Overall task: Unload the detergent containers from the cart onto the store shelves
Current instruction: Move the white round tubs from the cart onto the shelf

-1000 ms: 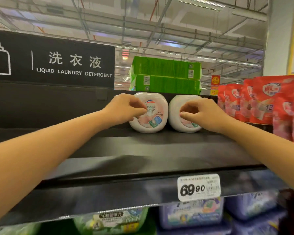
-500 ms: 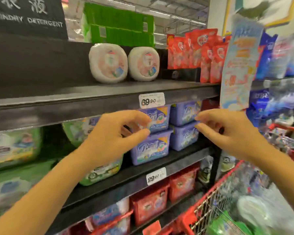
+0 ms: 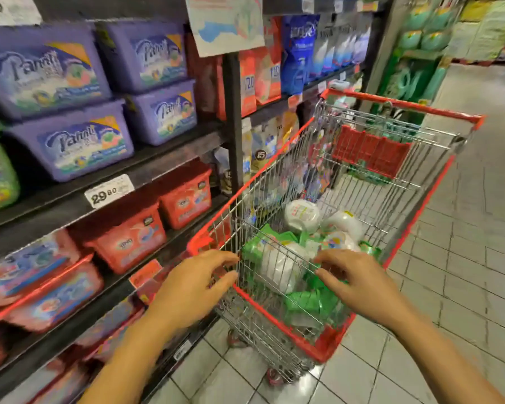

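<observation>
Reaching down with nothing held: left hand (image 3: 193, 282) relaxed and part-spread, fingers lightly bent, thumb apart, close against the near left corner of the red-rimmed wire shopping cart (image 3: 405, 104), contact with the wire impossible to tell; right hand (image 3: 353, 281) equally bare, fingers loosely curved, poised over the near end of the basket. Come down from the top shelf after nudging two round white tubs into place there a second ago; those left up there, out of view now, so counted as shelved, and turned back for the next pick. Just below and beyond the right fingertips, a round white plastic detergent container (image 3: 280, 266) lying among crumpled green plastic packs (image 3: 309, 304); more white round containers (image 3: 302, 215) a little past it, toward the far end. Plenty still to unload, judging by the heap. Open from above, so best entered over the red rim rather than through the wire wall standing between left hand and load. Left of the left hand, black metal shelves (image 3: 169, 161) crowded with purple plastic tubs (image 3: 70, 141) higher up and red plastic tubs (image 3: 129, 240) about level; black upright post (image 3: 233, 126) just beyond the left fingertips, tight beside the cart's flank. Right of the right hand, pale tiled floor (image 3: 464, 258), open aisle, ample room for swinging a container back up.
</observation>
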Demonstrator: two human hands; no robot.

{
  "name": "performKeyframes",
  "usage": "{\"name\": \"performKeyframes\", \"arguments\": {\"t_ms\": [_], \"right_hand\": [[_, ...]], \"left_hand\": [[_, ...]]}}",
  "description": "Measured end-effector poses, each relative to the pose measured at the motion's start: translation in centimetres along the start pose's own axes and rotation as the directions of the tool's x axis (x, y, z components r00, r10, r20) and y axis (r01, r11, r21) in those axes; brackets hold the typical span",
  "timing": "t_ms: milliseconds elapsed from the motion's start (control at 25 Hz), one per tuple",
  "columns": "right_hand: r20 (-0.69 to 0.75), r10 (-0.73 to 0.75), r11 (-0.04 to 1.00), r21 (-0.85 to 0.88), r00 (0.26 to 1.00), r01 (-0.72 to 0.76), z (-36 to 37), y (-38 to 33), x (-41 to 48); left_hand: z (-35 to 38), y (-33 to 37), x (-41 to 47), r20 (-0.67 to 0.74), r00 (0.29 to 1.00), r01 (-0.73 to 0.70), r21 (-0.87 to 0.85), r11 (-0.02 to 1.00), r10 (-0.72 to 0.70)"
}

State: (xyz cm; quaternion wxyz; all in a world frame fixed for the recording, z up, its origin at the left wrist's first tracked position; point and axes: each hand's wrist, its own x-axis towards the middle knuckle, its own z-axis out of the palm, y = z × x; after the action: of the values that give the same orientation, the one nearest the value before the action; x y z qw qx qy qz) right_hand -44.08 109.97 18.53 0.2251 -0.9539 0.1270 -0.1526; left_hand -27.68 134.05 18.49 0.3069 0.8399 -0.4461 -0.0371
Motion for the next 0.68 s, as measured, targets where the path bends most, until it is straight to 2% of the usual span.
{"name": "performKeyframes", "arguments": {"t_ms": [120,280,480,680], "right_hand": [[0.075,0.04,0.999,0.035,0.996,-0.042,-1.0,5.0,-3.9],[0.204,0.017,0.999,0.028,0.979,-0.023,-3.7,10.7,-5.8],[0.164,-0.001,1.0,0.009,0.986,-0.001,-7.6,16.4,-3.0],[0.15,-0.055,0.998,-0.009,0.987,0.057,-9.4,21.9,3.8]], "left_hand": [[6.2,3.7,-0.5,0.121,0.992,0.034,-0.045,0.998,-0.028],[12.2,8.4,0.0,0.182,0.982,0.063,-0.059,0.996,-0.051],[15.2,11.9,5.1,0.188,0.98,0.076,-0.022,0.997,-0.071],[17.9,11.9,13.5,0.165,0.982,0.102,-0.041,0.994,-0.094]]}}
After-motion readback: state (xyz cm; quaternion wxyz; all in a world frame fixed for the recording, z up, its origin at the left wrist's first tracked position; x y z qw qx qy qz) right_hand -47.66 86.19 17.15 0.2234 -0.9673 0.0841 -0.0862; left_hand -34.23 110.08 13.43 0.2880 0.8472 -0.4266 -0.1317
